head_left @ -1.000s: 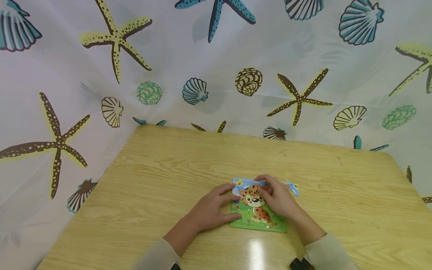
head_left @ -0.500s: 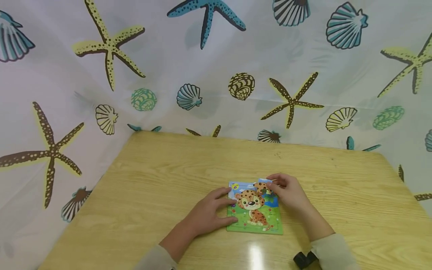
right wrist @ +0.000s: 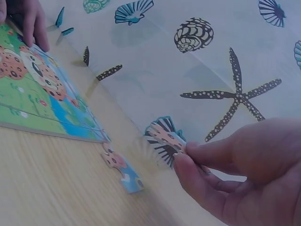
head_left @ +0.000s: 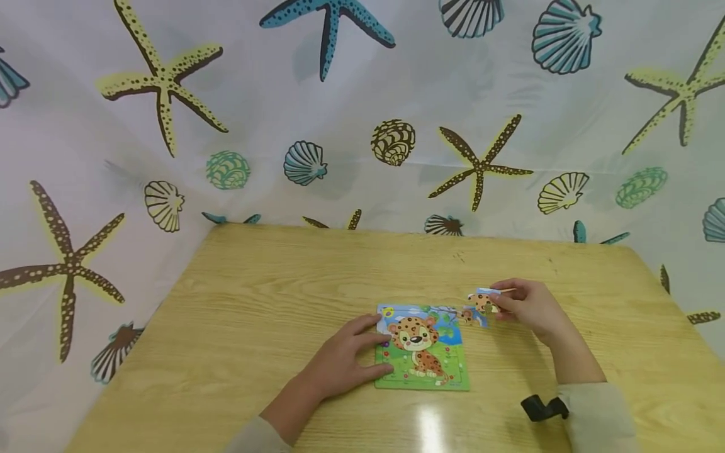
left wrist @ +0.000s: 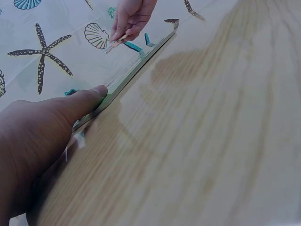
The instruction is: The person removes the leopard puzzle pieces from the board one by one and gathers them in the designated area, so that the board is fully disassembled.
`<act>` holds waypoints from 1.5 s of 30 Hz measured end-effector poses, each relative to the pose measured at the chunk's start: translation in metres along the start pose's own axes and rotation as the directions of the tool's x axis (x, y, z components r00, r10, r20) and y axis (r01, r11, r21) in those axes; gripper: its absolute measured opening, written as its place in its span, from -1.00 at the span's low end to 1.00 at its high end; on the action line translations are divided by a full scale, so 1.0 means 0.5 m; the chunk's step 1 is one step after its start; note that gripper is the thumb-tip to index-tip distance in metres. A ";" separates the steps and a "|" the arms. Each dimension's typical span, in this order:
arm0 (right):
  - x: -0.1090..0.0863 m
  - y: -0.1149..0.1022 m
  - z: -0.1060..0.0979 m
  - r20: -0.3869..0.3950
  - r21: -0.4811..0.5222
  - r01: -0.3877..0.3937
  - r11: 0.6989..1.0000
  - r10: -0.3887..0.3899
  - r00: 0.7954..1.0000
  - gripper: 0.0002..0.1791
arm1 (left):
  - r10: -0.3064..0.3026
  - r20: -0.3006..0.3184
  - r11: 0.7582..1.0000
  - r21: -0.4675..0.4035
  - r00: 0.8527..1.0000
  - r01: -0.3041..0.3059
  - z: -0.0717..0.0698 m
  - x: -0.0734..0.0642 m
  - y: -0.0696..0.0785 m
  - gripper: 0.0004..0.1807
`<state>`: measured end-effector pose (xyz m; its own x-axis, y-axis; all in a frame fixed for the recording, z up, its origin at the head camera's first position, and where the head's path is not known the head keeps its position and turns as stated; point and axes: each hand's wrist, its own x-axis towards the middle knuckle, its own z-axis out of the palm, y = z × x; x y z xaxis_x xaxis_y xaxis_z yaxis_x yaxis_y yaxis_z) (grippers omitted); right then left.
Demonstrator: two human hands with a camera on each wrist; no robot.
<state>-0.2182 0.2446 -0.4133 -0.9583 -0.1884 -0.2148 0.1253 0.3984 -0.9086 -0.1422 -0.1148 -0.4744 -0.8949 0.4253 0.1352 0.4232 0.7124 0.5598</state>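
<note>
A jigsaw puzzle board (head_left: 421,374) with a cartoon leopard on green grass and blue sky lies flat on the wooden table. My left hand (head_left: 351,362) rests at its left side, fingers extended over the edge; the thumb (left wrist: 91,96) touches the board's edge in the left wrist view. To the right of the board my right hand (head_left: 535,311) pinches a puzzle piece (head_left: 481,301) with orange spots, raised above the table. Below it, another puzzle piece (right wrist: 123,169) lies loose on the table by the board's upper right corner.
A white curtain (head_left: 351,151) printed with starfish and shells hangs along the table's far and left sides. A black strap (head_left: 544,408) hangs at the right sleeve (head_left: 597,412). The wooden tabletop (head_left: 272,283) extends around the board.
My right hand has lifted the spotted puzzle piece off the board's upper right and carried it to the right, uncovering the loose piece and board corner. My left hand stays at the board's left edge.
</note>
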 end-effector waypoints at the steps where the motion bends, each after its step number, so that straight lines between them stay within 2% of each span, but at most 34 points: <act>1: -0.001 0.002 -0.008 -0.002 -0.002 -0.010 1.000 0.010 1.000 -0.57 | -0.002 0.001 1.000 -0.004 1.000 0.002 0.000 0.001 0.001 -0.37; 13: 0.003 0.035 -0.065 0.004 -0.003 -0.110 0.994 0.110 0.994 -0.54 | 0.002 -0.021 1.000 -0.019 1.000 -0.003 0.005 0.005 0.002 -0.39; 17: 0.006 0.045 -0.064 -0.029 -0.077 -0.129 0.989 0.127 0.991 -0.56 | 0.005 -0.019 1.000 -0.028 1.000 -0.006 0.004 0.006 0.005 -0.40; 20: 0.008 0.048 -0.054 -0.065 -0.180 -0.119 0.976 0.109 0.992 -0.59 | -0.003 -0.016 0.999 -0.036 1.000 0.003 0.003 0.006 0.005 -0.40; 23: 0.009 0.046 -0.044 -0.110 -0.329 -0.099 0.939 0.066 0.992 -0.60 | -0.013 -0.012 0.999 -0.037 1.000 0.012 0.004 0.005 0.004 -0.40; 27: 0.005 0.035 -0.033 -0.182 -0.498 -0.114 0.860 0.025 0.983 -0.61 | -0.013 -0.009 0.999 -0.041 1.000 0.013 0.004 0.006 0.004 -0.41; 28: 0.003 0.032 -0.031 -0.194 -0.518 -0.118 0.847 0.018 0.981 -0.62 | -0.012 -0.009 0.999 -0.045 1.000 0.012 0.004 0.007 0.004 -0.41; 31: 0.000 0.025 -0.023 -0.203 -0.540 -0.109 0.835 -0.003 0.979 -0.67 | -0.008 -0.006 0.999 -0.052 1.000 0.007 0.004 0.009 0.005 -0.41; 33: 0.000 0.019 -0.015 -0.184 -0.538 -0.077 0.840 -0.028 0.983 -0.72 | -0.008 -0.008 0.998 -0.055 1.000 0.007 0.002 0.008 0.005 -0.41; 35: 0.001 0.015 -0.007 -0.158 -0.503 -0.046 0.863 -0.040 0.987 -0.76 | -0.005 -0.010 0.998 -0.058 1.000 0.005 0.001 0.008 0.006 -0.41; 39: 0.006 0.006 0.009 -0.075 -0.345 -0.015 0.938 -0.011 0.997 -0.75 | 0.003 -0.014 0.998 -0.060 1.000 -0.004 -0.001 0.006 0.009 -0.41; 41: 0.009 0.002 0.019 -0.033 -0.260 -0.021 0.965 0.012 0.999 -0.75 | 0.006 -0.016 0.998 -0.055 1.000 -0.007 -0.001 0.006 0.010 -0.41; 45: 0.014 -0.002 0.042 0.047 -0.174 -0.014 0.985 0.022 0.999 -0.74 | 0.010 -0.019 0.999 -0.045 1.000 -0.010 -0.002 0.005 0.011 -0.42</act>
<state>-0.2196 0.2241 -0.4216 -0.9423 -0.2210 -0.2515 0.0922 0.5511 -0.8294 -0.1420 -0.1105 -0.4703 -0.8933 0.4214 0.1561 0.4257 0.6821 0.5946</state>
